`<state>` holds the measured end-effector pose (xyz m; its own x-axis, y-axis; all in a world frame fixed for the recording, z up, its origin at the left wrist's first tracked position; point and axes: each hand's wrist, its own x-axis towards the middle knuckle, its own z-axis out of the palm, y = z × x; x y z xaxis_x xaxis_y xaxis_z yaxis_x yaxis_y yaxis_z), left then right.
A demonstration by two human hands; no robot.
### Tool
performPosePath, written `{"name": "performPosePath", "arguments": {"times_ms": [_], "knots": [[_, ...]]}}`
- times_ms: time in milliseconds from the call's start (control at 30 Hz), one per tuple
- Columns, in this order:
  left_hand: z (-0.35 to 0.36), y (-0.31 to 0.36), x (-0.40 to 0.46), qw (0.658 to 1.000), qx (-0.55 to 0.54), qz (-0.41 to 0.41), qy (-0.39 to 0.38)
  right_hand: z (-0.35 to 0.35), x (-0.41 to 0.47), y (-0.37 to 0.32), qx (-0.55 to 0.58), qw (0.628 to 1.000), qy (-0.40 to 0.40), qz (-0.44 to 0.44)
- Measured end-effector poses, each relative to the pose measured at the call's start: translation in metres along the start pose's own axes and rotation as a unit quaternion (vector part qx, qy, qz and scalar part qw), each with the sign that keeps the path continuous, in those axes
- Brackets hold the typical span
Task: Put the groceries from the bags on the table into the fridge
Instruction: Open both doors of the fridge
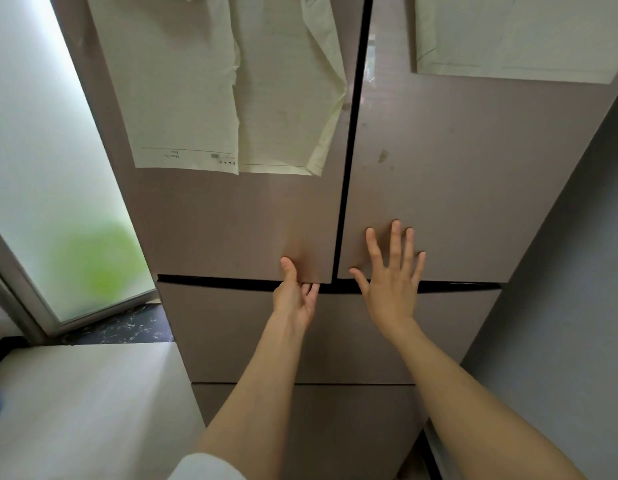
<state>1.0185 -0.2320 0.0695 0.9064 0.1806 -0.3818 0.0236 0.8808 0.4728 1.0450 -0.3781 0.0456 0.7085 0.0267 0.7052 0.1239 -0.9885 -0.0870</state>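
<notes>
A tall brown fridge (456, 161) fills the view, with two upper doors and drawers below. Both upper doors are closed. My left hand (295, 296) grips the bottom edge of the left door (231, 220), thumb on its face and fingers hooked under it. My right hand (392, 275) rests flat with fingers spread on the lower part of the right door, holding nothing. No groceries or bags are in view.
Paper sheets (210, 84) hang on both upper doors. A frosted glass door (41, 150) stands to the left, with a dark sill below it. A grey wall (560, 306) runs close along the fridge's right side. Pale floor (86, 410) lies at lower left.
</notes>
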Motion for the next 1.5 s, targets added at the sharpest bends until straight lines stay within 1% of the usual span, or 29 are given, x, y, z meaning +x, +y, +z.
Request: {"name": "performPosePath", "arguments": {"times_ms": [133, 267, 400, 533, 600, 633, 667, 733, 767, 800, 833, 933, 967, 1033, 1133, 1200, 1300, 1333, 1367, 1433, 1500], "knots": [[0.0, 0.001, -0.002, 1.0, -0.002, -0.011, 0.007, 0.0, 0.001, -0.001, -0.007, 1.0, 0.002, 0.005], [-0.015, 0.004, -0.022, 0.999, 0.027, -0.015, 0.033, -0.006, 0.001, -0.002, 0.01, 1.0, -0.016, 0.012], [-0.025, 0.016, -0.034, 0.998, 0.029, -0.049, 0.012, -0.028, -0.006, -0.013, 0.079, 0.993, -0.081, 0.043], [-0.027, 0.02, -0.048, 0.997, 0.044, -0.055, 0.015, -0.05, -0.007, -0.015, 0.095, 0.985, -0.137, 0.052], [-0.035, 0.024, -0.058, 0.996, 0.062, -0.055, 0.017, -0.062, -0.002, -0.018, 0.152, 0.972, -0.167, 0.059], [-0.04, 0.026, -0.061, 0.996, 0.067, -0.053, 0.016, -0.069, 0.0, -0.024, 0.204, 0.958, -0.185, 0.078], [-0.045, 0.029, -0.063, 0.996, 0.071, -0.053, 0.015, -0.078, 0.001, -0.035, 0.27, 0.934, -0.21, 0.105], [-0.055, 0.035, -0.07, 0.996, 0.075, -0.053, 0.021, -0.092, -0.002, -0.061, 0.421, 0.86, -0.245, 0.149], [-0.06, 0.038, -0.075, 0.995, 0.08, -0.054, 0.019, -0.097, -0.006, -0.075, 0.482, 0.825, -0.244, 0.169], [-0.064, 0.042, -0.08, 0.995, 0.087, -0.053, 0.017, -0.101, -0.01, -0.086, 0.521, 0.799, -0.232, 0.189], [-0.068, 0.044, -0.086, 0.994, 0.102, -0.049, 0.015, -0.106, -0.015, -0.094, 0.544, 0.784, -0.219, 0.205], [-0.079, 0.051, -0.107, 0.986, 0.163, -0.02, 0.015, -0.117, -0.028, -0.104, 0.56, 0.766, -0.218, 0.227], [-0.082, 0.052, -0.116, 0.982, 0.186, -0.004, 0.021, -0.121, -0.033, -0.106, 0.562, 0.764, -0.222, 0.227], [-0.089, 0.054, -0.132, 0.97, 0.241, 0.03, 0.015, -0.13, -0.045, -0.109, 0.559, 0.771, -0.216, 0.215], [-0.104, 0.063, -0.157, 0.935, 0.343, 0.09, 0.003, -0.145, -0.064, -0.116, 0.555, 0.78, -0.207, 0.203], [-0.116, 0.074, -0.176, 0.915, 0.386, 0.113, -0.012, -0.156, -0.07, -0.12, 0.547, 0.785, -0.211, 0.203], [-0.131, 0.096, -0.195, 0.898, 0.418, 0.134, -0.031, -0.174, -0.063, -0.128, 0.482, 0.83, -0.224, 0.169], [-0.135, 0.104, -0.199, 0.891, 0.432, 0.137, -0.029, -0.179, -0.059, -0.133, 0.471, 0.838, -0.228, 0.153], [-0.138, 0.112, -0.201, 0.883, 0.447, 0.141, -0.024, -0.185, -0.058, -0.14, 0.474, 0.837, -0.231, 0.143], [-0.145, 0.13, -0.204, 0.861, 0.483, 0.159, -0.003, -0.196, -0.061, -0.154, 0.506, 0.823, -0.218, 0.135], [-0.151, 0.148, -0.208, 0.837, 0.506, 0.207, 0.023, -0.205, -0.071, -0.17, 0.533, 0.813, -0.195, 0.13]]}}
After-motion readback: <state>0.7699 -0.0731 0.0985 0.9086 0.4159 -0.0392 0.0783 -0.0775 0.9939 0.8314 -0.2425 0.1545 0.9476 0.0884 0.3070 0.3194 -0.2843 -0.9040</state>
